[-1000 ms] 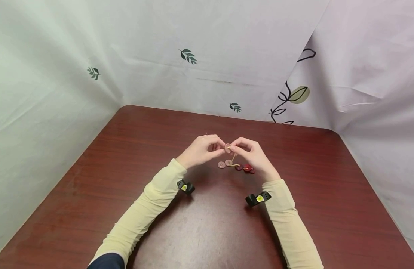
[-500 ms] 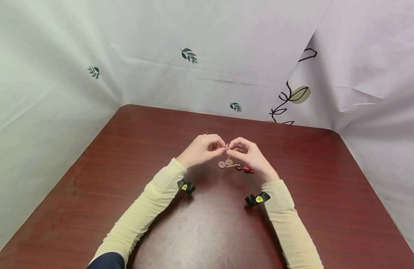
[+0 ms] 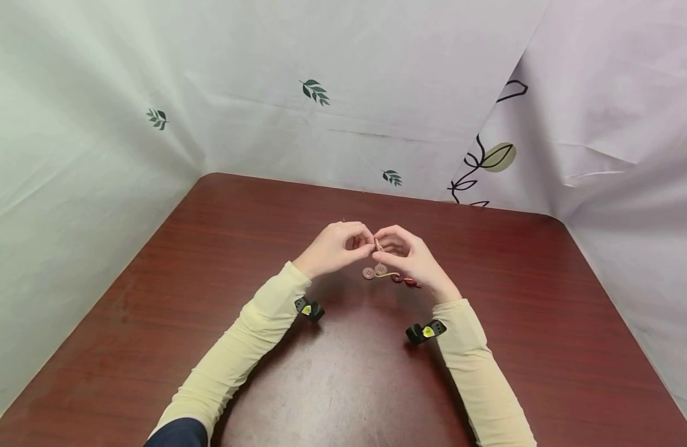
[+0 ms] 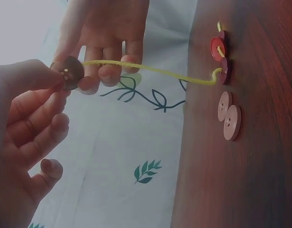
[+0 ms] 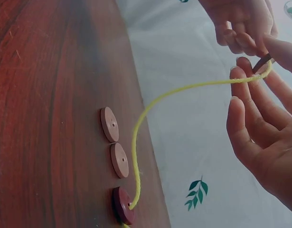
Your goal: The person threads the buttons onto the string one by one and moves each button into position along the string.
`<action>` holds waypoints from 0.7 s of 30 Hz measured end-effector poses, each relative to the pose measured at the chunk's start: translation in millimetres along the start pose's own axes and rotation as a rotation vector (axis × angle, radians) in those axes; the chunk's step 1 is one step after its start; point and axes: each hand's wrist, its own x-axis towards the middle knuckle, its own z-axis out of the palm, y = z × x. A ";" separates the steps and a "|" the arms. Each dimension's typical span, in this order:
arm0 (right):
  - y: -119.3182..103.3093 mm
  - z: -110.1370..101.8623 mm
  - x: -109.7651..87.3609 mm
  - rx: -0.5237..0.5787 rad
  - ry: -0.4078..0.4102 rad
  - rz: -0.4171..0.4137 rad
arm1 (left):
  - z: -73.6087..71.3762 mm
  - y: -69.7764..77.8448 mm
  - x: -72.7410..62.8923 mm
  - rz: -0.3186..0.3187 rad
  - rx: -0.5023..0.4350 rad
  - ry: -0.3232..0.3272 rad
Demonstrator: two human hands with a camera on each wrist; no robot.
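Between the thumb and index finger of my left hand [image 3: 337, 247] is a round button [image 4: 73, 72], held up above the table and seen nearly edge-on in the head view. A yellow string [image 5: 188, 87] runs through it and hangs down to a dark red button [image 5: 123, 205] on the tabletop. My right hand [image 3: 411, 257] is beside the button. Its thumb reaches the button's edge and its fingers curve loosely near it; I cannot tell whether they grip it. More dark red buttons and a bright red button [image 4: 218, 49] sit along the string.
Two pink buttons [image 4: 232, 128] lie side by side, next to the threaded ones, on the brown wooden table [image 3: 343, 372]. White cloth with leaf prints [image 3: 254, 124] hangs behind and around the table. Each sleeve carries a black wrist device [image 3: 309, 309].
The button has turned from face-on to edge-on. My right thumb and index finger, first pinching the string at the button, have spread and moved left around it.
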 end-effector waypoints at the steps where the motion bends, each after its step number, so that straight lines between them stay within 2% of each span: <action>1: 0.2 -0.6 0.0 -0.005 0.000 0.003 | -0.4 0.1 0.2 0.000 0.000 0.003; 13: 5.3 -5.9 0.6 0.080 -0.020 -0.005 | -0.9 -0.5 0.4 -0.012 0.002 0.018; 21: 4.9 -8.7 -0.3 -0.001 -0.012 -0.019 | -1.1 -2.2 0.4 -0.003 0.001 0.029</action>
